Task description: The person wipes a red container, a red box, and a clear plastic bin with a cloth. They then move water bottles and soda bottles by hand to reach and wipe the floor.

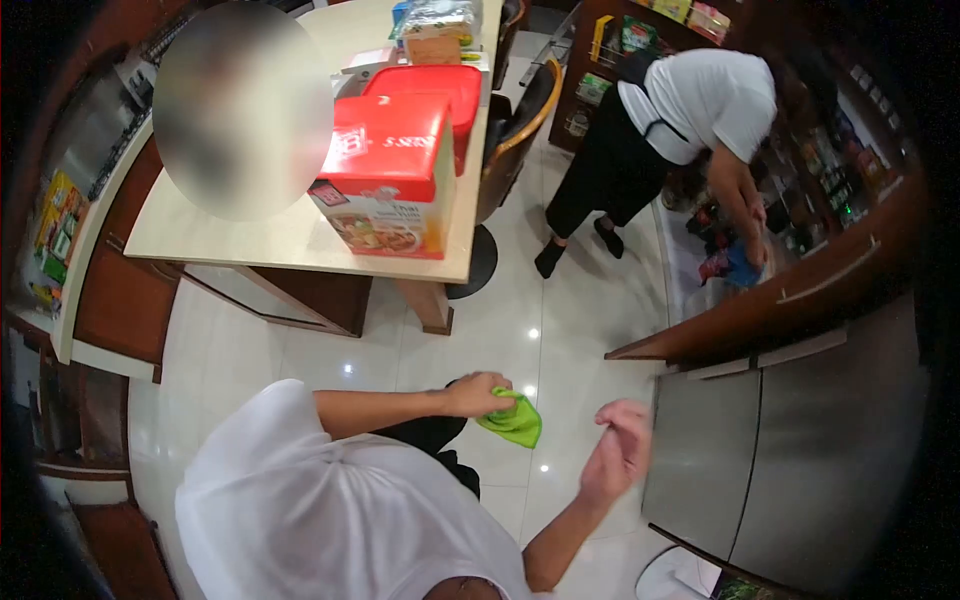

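In the head view, the person in a white shirt is leaning over a pale tiled floor (560, 300). The left hand (483, 393) is clenching a green cloth (515, 420), which is bunching out of the fist toward the right and hanging in the air above the floor, touching no surface. The right hand (620, 452) is hovering near the cloth but apart from it. It is released, with fingers loosely bent and nothing in it, and it is sitting just beside the front of a steel cabinet (790, 460); whether it is touching the metal cannot be told.

Further off, a light worktop (290, 235) is carrying a red-topped carton (385, 175) printed with a picture of food near its front edge. A red tray (430, 85) is lying just behind the carton. A dark chair (515, 125) with a wooden armrest is standing at the worktop's right side. Well apart, at the upper right, another person (690, 110) in a white top and black trousers is bending forward and reaching a hand down among goods beside a stocked shelf (620, 40).
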The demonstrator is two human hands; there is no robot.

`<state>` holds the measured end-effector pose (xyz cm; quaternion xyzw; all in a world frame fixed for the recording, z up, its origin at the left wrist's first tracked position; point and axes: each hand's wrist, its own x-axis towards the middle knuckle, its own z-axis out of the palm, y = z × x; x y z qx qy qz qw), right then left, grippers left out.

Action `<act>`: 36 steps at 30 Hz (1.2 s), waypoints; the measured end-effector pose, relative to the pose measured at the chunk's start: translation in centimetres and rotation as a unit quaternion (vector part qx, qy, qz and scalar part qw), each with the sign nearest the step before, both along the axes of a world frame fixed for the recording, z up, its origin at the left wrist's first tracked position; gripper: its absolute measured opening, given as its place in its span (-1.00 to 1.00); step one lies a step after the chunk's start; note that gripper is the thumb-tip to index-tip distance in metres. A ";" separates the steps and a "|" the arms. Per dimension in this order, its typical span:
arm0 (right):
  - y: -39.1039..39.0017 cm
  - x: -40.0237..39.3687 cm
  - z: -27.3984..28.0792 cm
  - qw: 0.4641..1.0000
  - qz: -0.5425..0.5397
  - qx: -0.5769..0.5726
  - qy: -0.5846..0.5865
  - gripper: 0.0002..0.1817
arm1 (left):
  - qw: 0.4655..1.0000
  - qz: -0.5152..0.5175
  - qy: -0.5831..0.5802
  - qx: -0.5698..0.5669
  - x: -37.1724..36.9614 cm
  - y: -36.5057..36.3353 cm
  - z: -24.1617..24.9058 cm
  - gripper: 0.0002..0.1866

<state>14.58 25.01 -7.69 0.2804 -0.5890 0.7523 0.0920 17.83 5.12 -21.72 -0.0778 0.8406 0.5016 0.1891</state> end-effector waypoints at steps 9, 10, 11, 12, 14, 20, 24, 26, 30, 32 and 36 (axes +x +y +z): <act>-11.3 -4.1 18.4 0.827 0.496 -0.170 0.203 -0.42 | 0.981 0.119 0.040 -0.149 5.1 -19.0 19.5 -0.63; -12.6 -2.3 19.2 0.872 0.407 -0.201 0.181 -0.47 | 0.962 0.164 0.024 -0.216 6.3 -20.3 21.0 -0.64; -14.0 -0.5 19.9 0.913 0.308 -0.223 0.149 -0.53 | 0.930 0.255 -0.004 -0.264 6.9 -20.8 22.2 -0.63; -15.3 1.3 20.7 0.942 0.212 -0.235 0.110 -0.58 | 0.905 0.304 -0.005 -0.298 7.0 -21.5 22.9 -0.64; -16.5 -0.1 21.2 0.905 0.309 -0.249 0.154 -0.61 | 0.875 0.355 -0.012 -0.328 7.0 -22.5 22.7 -0.64; -18.1 -4.5 20.4 0.856 0.406 -0.219 0.236 -0.66 | 0.796 0.438 0.288 -0.304 2.8 -25.0 17.3 -0.72; -19.5 -10.6 16.1 0.904 0.323 0.030 0.279 -0.64 | 0.804 0.388 0.388 -0.228 -0.5 -25.8 14.1 -0.80; -20.8 -14.1 11.5 0.901 0.272 0.259 0.219 -0.35 | 0.803 0.438 0.389 -0.114 -1.2 -24.6 14.6 -0.82; -22.2 -16.2 2.2 0.856 0.324 0.372 0.154 0.13 | 0.795 0.454 0.385 -0.114 -1.1 -23.8 14.4 -0.76; -22.8 -15.7 0.5 0.834 0.335 0.415 0.142 0.22 | 0.793 0.463 0.380 -0.107 -1.1 -23.4 14.5 -0.76; -23.5 -15.7 -0.9 0.850 0.357 0.370 0.117 0.20 | 0.789 0.452 0.390 -0.145 -0.8 -21.9 14.8 -0.79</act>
